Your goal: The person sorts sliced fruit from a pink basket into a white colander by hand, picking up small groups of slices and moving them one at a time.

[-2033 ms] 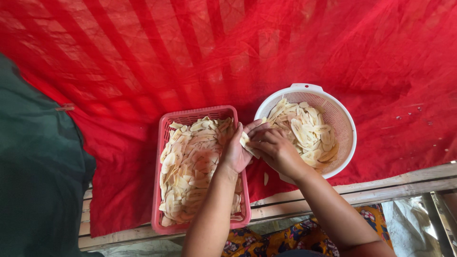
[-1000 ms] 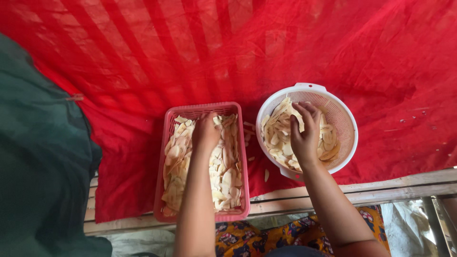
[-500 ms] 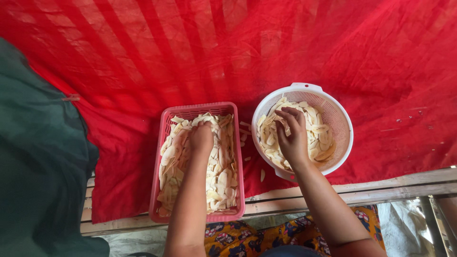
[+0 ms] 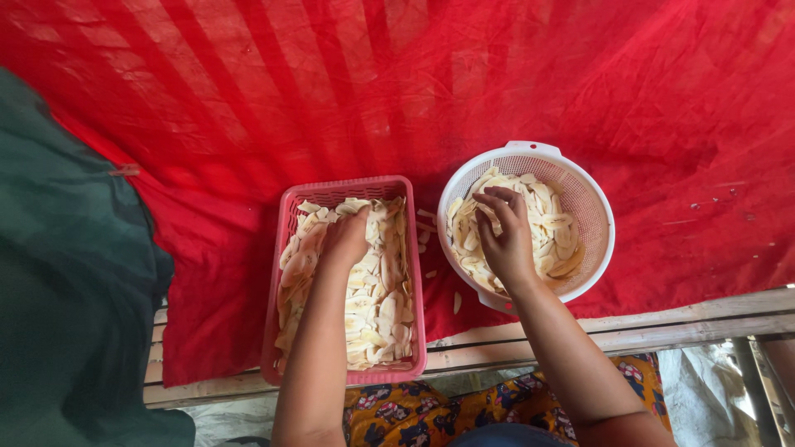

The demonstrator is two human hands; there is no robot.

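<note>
Head view, looking straight down. Left hand [image 4: 346, 238] pressed palm-down into pale banana slices [image 4: 364, 290] filling pink rectangular basket [image 4: 418, 314]; fingers curled into the pile, grip on any one slice not discernible. Right hand [image 4: 502, 236] inside white round colander [image 4: 592, 199], fingers bent and loosely spread over more pale slices [image 4: 551, 228] (whether any slice is actually pinched: cannot tell). Basket and colander side by side, just apart, both on red mesh cloth [image 4: 414, 91]. Few stray slices [image 4: 456, 302] on cloth between and below the two containers. Wooden plank edge [image 4: 704, 319] along cloth's near side. Dark green fabric [image 4: 66, 290] at left. Patterned yellow garment [image 4: 431, 410] at bottom.
</note>
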